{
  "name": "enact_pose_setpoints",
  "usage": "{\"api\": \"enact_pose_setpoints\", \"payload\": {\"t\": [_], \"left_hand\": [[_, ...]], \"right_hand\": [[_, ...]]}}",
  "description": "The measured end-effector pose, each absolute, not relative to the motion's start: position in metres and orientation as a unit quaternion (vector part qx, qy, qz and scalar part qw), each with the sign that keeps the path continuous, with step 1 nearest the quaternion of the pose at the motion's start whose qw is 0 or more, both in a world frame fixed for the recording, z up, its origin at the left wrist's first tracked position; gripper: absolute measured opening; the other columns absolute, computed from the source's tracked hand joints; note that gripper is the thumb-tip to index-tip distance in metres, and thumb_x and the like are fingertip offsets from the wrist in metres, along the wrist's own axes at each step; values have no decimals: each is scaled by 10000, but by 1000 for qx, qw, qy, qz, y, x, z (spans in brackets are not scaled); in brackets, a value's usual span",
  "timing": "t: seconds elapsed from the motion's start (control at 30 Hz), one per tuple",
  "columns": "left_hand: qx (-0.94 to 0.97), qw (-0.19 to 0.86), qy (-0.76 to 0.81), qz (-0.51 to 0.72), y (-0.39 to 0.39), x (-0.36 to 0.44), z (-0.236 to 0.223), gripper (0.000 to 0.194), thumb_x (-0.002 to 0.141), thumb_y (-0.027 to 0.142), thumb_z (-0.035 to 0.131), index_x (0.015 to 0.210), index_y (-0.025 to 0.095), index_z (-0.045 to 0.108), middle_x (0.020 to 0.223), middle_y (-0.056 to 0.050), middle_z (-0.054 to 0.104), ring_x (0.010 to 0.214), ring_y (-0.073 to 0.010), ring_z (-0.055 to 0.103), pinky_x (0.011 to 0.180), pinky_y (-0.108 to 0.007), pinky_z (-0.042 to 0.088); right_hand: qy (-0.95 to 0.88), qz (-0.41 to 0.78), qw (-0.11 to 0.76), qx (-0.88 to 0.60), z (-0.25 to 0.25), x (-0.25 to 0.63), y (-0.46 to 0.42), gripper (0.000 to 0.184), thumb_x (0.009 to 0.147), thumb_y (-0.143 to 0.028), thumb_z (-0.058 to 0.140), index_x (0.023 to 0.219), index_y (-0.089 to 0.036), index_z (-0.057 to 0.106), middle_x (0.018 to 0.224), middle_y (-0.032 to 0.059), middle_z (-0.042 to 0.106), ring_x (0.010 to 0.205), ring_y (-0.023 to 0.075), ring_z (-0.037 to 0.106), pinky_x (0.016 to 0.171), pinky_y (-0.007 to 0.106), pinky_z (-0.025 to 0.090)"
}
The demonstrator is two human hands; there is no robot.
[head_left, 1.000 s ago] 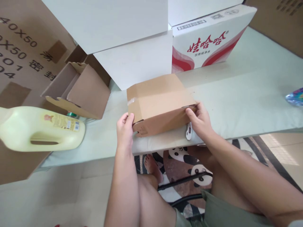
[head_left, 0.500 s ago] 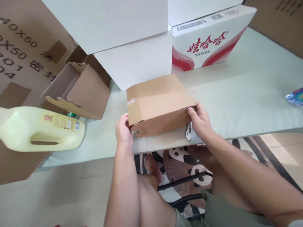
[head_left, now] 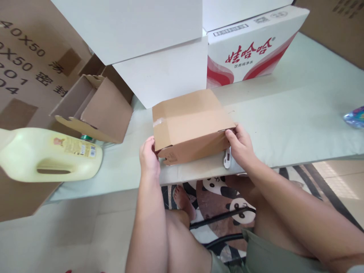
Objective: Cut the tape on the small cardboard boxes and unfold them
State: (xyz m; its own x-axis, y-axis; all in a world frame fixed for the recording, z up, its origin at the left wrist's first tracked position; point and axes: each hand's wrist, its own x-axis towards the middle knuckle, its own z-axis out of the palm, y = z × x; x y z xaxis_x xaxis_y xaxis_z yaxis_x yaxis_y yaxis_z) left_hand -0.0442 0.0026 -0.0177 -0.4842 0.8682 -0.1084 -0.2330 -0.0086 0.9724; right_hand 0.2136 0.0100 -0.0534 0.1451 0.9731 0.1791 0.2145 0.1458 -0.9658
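A brown cardboard box (head_left: 190, 121), its top folded down, lies near the front edge of the cloth-covered table. A strip of clear tape shows on its left side. My left hand (head_left: 149, 157) grips the front left corner, with its fingertips partly hidden behind the box. At the front right corner, my right hand (head_left: 241, 144) holds the box, its thumb on the edge. A small white device with ports (head_left: 226, 158), like a power bank, sits beside the box under my right hand, partly covered.
An open cardboard box (head_left: 105, 106) and a pale yellow jug (head_left: 51, 155) stand at the left. White cartons (head_left: 167, 72) are stacked behind, beside a red-and-white carton (head_left: 250, 57). A shiny blue packet (head_left: 355, 117) lies at the far right. The pale green tablecloth (head_left: 290, 121) ends near my knees.
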Motion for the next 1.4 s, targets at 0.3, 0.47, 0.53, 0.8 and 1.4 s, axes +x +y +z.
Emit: {"api": "enact_pose_setpoints", "payload": {"t": [0.3,0.47,0.53,0.8,1.4], "left_hand": [[285,412,564,656,5,-46,-23,133,675,308,650,700,178,641,729,-1,659,672,-129,590,576,-208,417],[294,401,569,655,4,-45,-23,132,687,311,658,689,185,619,730,-3,648,676,-130,590,574,-209,420],[297,398,573,652,4,-44,-23,134,690,313,655,688,187,608,726,0,638,674,-130,583,576,-211,421],[300,405,578,642,3,-42,-20,136,681,305,645,678,190,574,702,16,616,656,-122,565,566,-205,407],[308,411,589,624,2,-40,-21,112,714,290,622,705,200,557,700,21,615,630,-119,560,565,-210,397]], "right_hand": [[-541,378,525,-537,-54,212,9,237,901,-463,543,983,-249,603,977,60,689,941,274,616,858,460,497],[-542,380,528,-532,-54,212,9,247,900,-474,545,992,-252,601,971,62,688,957,277,609,871,458,486],[-544,382,527,-530,-53,211,9,236,902,-462,538,991,-251,597,976,62,685,959,275,609,872,453,480],[-543,384,525,-530,-53,211,8,215,896,-442,541,971,-247,592,970,64,681,955,271,607,857,444,480],[-551,392,509,-533,-51,210,8,228,894,-441,532,995,-250,605,927,55,700,966,278,616,854,439,486]]}}
